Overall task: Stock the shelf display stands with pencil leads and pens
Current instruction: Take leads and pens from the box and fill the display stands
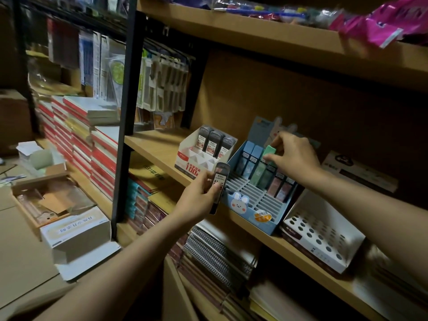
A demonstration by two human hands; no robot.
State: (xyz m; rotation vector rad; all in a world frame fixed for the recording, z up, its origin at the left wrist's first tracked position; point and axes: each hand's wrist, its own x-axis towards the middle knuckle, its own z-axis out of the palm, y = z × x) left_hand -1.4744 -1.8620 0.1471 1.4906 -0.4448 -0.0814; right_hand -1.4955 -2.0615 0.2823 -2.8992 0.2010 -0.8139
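The dark lead case [219, 187] stands nearly upright, its long axis vertical, gripped by the curled fingers of the left hand [199, 195] just before the blue display stand [259, 218], while the right hand [293, 156], reaching from the right, pinches a green lead case [269, 151] leaning in the stand's back row.

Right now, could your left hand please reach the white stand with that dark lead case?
Probably yes: the left hand holds the dark lead case just before the white stand, whose front slots look empty, with nothing between.
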